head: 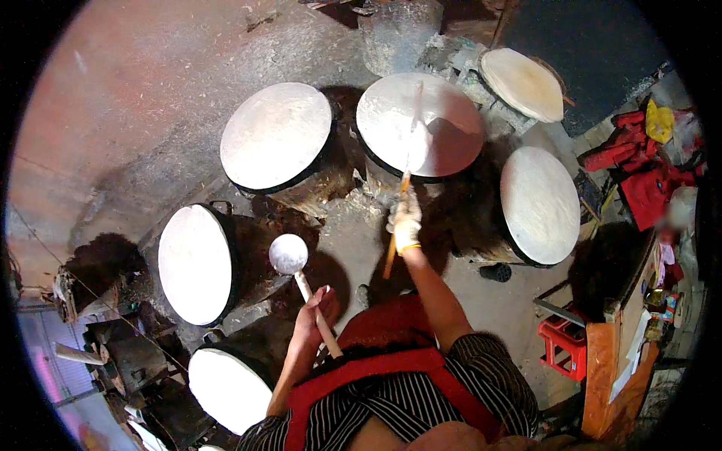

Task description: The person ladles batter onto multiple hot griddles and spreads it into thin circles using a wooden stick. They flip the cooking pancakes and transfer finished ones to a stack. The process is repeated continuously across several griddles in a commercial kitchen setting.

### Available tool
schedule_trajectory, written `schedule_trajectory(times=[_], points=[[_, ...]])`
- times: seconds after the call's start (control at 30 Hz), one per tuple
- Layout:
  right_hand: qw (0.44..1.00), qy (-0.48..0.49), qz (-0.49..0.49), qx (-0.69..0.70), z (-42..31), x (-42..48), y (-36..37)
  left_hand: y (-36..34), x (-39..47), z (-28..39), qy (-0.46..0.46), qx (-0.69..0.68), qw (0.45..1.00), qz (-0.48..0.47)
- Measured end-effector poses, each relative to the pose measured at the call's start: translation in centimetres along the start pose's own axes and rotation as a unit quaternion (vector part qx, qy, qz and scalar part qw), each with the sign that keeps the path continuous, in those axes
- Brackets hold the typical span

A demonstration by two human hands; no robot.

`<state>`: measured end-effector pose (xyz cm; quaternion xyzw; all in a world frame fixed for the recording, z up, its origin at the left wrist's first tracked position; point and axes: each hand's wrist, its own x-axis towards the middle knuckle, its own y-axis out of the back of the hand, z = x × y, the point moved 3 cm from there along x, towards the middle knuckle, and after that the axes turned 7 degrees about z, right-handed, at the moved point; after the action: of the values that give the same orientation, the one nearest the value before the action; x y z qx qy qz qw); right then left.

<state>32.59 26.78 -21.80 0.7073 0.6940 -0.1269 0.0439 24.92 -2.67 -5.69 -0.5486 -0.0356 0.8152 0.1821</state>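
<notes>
My left hand is bare and grips the pale handle of a round-headed ladle; white material shows on its head. My right hand, in a whitish knit glove with a yellow cuff, holds a thin wooden stick. The stick's far end reaches over the white surface of a round, dark-rimmed pan ahead of me, where a shadow falls. To its left stands another pan filled with white, and to its right one more. What lies under the white surfaces is hidden.
More white-topped pans stand at left and lower left. A round pale slab lies at the upper right. A red plastic stool stands beside a wooden table. Firewood-like pieces lie at far left.
</notes>
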Motion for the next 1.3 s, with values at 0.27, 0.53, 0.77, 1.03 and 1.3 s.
schedule_trajectory(times=[0.27,0.53,0.77,1.03,1.3], points=[[0.993,0.057,0.028,0.097,-4.5,1.9,-0.5,-2.8,0.4,-2.1,0.05,-0.02,0.998,-0.043],[0.962,-0.121,-0.202,0.137,-7.3,1.2,11.8,-6.5,0.2,-3.9,0.045,-0.044,0.998,-0.019],[0.954,-0.189,-0.22,0.076,-7.1,4.8,12.4,-14.0,-0.9,-6.2,0.084,-0.063,0.993,-0.049],[0.932,-0.232,-0.271,0.064,-12.0,10.5,21.0,-16.4,1.4,-9.4,0.122,-0.182,0.966,-0.137],[0.934,-0.086,-0.345,-0.025,-13.7,12.3,14.5,-20.9,-0.6,-8.6,0.021,-0.116,0.979,-0.167]])
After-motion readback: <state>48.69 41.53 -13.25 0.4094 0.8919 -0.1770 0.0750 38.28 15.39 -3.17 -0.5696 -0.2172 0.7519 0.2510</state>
